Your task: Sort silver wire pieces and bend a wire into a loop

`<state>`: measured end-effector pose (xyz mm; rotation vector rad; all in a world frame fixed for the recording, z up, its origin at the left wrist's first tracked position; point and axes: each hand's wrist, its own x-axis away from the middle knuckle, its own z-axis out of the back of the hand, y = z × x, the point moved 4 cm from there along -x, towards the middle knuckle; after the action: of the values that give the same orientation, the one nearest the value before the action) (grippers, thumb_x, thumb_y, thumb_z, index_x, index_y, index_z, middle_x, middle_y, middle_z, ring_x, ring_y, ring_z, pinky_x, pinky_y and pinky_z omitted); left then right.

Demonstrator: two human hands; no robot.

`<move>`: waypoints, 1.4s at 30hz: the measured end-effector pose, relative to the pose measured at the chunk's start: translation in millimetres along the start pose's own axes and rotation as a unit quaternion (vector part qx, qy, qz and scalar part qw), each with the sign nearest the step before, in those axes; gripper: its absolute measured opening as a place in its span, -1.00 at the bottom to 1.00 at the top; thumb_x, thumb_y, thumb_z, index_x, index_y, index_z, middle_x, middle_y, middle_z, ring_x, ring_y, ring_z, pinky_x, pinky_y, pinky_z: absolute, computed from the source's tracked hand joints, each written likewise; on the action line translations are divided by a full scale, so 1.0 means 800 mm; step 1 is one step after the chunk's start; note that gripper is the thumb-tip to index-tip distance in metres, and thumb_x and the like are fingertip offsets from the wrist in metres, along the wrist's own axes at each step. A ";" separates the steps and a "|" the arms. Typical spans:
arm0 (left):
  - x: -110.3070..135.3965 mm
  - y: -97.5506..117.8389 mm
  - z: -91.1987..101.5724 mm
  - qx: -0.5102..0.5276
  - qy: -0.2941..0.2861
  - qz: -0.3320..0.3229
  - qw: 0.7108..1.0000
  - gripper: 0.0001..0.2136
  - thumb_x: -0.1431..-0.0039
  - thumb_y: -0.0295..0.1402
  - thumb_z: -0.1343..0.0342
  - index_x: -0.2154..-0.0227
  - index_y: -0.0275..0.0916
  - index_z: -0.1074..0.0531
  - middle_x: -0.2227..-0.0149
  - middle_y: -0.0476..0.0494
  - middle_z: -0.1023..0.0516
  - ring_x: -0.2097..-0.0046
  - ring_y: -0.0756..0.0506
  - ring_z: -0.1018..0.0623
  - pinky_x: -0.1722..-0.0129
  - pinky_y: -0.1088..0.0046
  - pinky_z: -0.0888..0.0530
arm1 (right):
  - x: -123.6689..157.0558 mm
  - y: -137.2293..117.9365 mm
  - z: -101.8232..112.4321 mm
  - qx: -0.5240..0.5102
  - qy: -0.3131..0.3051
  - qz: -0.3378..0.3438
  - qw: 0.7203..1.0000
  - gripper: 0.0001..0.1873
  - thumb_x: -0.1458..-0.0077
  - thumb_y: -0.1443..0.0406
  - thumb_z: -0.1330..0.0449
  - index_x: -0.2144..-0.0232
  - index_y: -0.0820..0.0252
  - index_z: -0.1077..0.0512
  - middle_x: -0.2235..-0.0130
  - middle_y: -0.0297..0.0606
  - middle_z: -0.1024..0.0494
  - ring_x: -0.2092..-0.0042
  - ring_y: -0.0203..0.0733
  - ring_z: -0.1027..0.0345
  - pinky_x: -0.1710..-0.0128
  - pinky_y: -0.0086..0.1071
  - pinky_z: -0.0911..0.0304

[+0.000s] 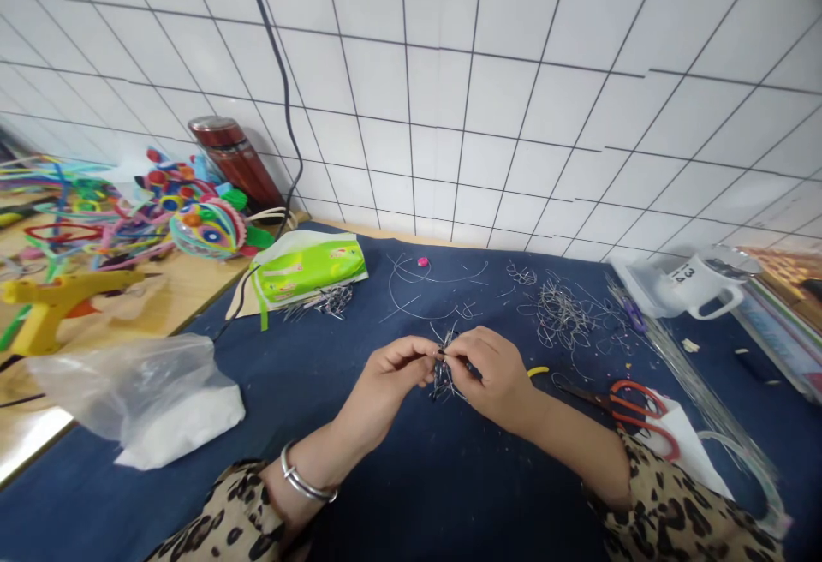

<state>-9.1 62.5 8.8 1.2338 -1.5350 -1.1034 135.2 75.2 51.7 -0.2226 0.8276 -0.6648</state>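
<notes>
My left hand and my right hand meet over the middle of a dark blue cloth. Both pinch a small bundle of thin silvery wire pieces, which hangs down between the fingertips. A silver bangle sits on my left wrist. Leopard-print sleeves cover both forearms. Loose bent wires lie scattered on the cloth beyond my hands.
Red-handled scissors lie right of my right hand. A white mug stands at the far right. A green packet and a clear plastic bag lie to the left. A yellow glue gun and colourful crafts sit on the wooden table.
</notes>
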 end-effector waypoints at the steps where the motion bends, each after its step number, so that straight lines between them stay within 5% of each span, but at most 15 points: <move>1: -0.001 -0.001 0.000 -0.002 0.003 0.001 1.000 -0.88 -0.05 -0.41 -0.13 0.32 -0.27 -0.47 0.42 -0.04 -0.45 0.40 0.06 -0.37 0.36 0.53 -0.33 | 0.000 0.001 0.000 0.006 -0.003 0.003 1.000 -0.91 -0.07 0.44 -0.07 0.39 0.19 -0.35 0.39 -0.27 -0.47 0.32 -0.26 -0.30 0.25 -0.35 -0.22; 22: -0.008 -0.004 0.004 -0.095 -0.004 -0.025 0.995 -0.88 -0.03 -0.35 -0.17 0.38 -0.29 -0.44 0.48 -0.03 -0.46 0.40 0.03 -0.43 0.36 0.52 -0.38 | 0.005 0.007 -0.004 0.096 -0.069 0.076 0.990 -0.89 -0.12 0.40 -0.06 0.31 0.25 -0.39 0.32 -0.21 -0.49 0.26 -0.21 -0.30 0.24 -0.29 -0.17; 30: -0.002 0.024 0.002 -0.341 0.000 -0.209 0.917 -0.93 -0.11 -0.43 -0.07 0.42 -0.24 -0.45 0.40 -0.07 -0.48 0.32 -0.01 -0.45 0.28 0.48 -0.37 | 0.006 0.007 -0.004 0.091 -0.073 0.077 0.990 -0.89 -0.13 0.39 -0.05 0.29 0.25 -0.37 0.30 -0.21 -0.49 0.26 -0.21 -0.30 0.24 -0.29 -0.17; 42: 0.010 0.039 -0.006 -0.381 0.005 -0.233 0.895 -0.90 -0.07 -0.54 0.04 0.49 -0.25 -0.31 0.46 -0.02 -0.35 0.40 0.02 -0.34 0.36 0.49 -0.29 | -0.002 0.001 -0.002 0.110 -0.100 0.058 0.987 -0.86 -0.18 0.35 -0.01 0.34 0.23 -0.36 0.36 -0.25 -0.47 0.31 -0.23 -0.27 0.29 -0.32 -0.11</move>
<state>-13.0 57.6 41.2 1.0399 -0.6476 -1.7787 133.7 76.7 51.5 -0.0390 0.5645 -0.6079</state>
